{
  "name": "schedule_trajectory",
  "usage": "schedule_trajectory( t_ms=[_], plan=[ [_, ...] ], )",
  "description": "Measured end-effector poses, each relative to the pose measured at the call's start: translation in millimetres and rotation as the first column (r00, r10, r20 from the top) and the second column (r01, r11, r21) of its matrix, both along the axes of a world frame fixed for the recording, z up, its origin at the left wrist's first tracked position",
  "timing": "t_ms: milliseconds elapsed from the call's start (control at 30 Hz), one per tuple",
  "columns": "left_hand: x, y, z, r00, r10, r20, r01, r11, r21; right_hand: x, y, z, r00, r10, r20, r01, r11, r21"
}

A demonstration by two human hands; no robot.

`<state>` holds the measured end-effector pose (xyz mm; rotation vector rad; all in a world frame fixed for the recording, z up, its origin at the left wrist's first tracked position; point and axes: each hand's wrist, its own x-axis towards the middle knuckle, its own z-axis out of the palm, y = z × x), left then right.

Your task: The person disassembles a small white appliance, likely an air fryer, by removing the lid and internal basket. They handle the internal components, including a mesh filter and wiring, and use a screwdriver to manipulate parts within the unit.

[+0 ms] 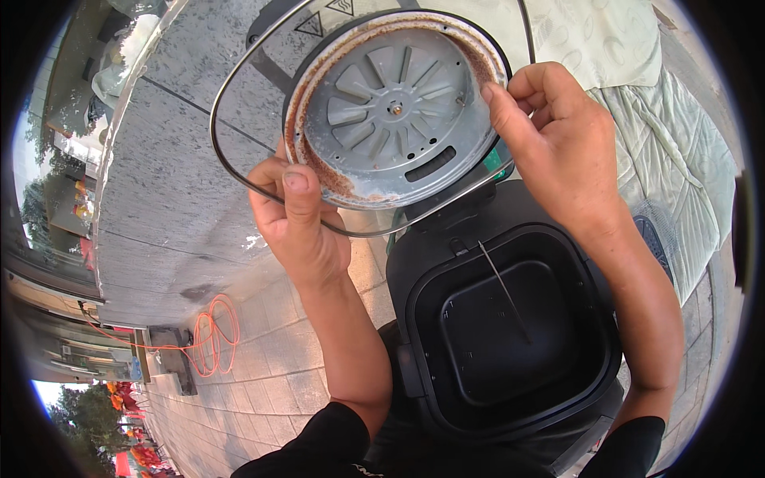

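A round grey metal fan housing with vent slots and a rusty rim is held up, tilted toward me. My left hand grips its lower left edge, thumb on the rim. On the right edge, my right hand pinches the rim between thumb and bent fingers. A thin metal ring loops around the housing and passes by both hands. Below them sits a black appliance body with a square, round-cornered cavity, like an air fryer. A thin metal rod slants across that cavity.
A grey slab stretches along the left. Orange cable lies coiled on the paved floor. Pale green cloth covers the surface at right, with a dark blue mesh-like item by my right forearm.
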<state>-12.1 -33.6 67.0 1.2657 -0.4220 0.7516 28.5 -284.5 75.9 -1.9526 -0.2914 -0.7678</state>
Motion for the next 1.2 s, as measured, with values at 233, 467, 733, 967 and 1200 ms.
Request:
schedule_trajectory(
  t_ms=[233, 467, 733, 967, 1200],
  plan=[
    [-4, -2, -1, 1.0, -0.004, -0.026, 0.004, 1.0, 0.011, -1, 3, -3, 0.997, -0.068, 0.042, 0.069, 0.997, -0.038],
    [-4, -4, 1, 0.999, 0.036, -0.008, -0.036, 0.999, -0.009, -12, 10, 10, 0.973, -0.092, 0.212, 0.128, 0.979, -0.16],
    [0, -4, -3, 0.997, 0.06, 0.044, -0.06, 0.998, -0.014, -8, 13, 19, 0.996, -0.07, 0.06, 0.074, 0.995, -0.071],
    [0, -7, 2, 0.999, -0.034, 0.037, 0.038, 0.992, -0.122, -7, 10, 18, 0.995, -0.102, 0.006, 0.102, 0.991, -0.092],
    [0, -14, 2, 0.995, 0.088, 0.038, -0.084, 0.992, -0.093, -2, 2, 13, 0.991, -0.115, 0.069, 0.122, 0.987, -0.107]
  ],
)
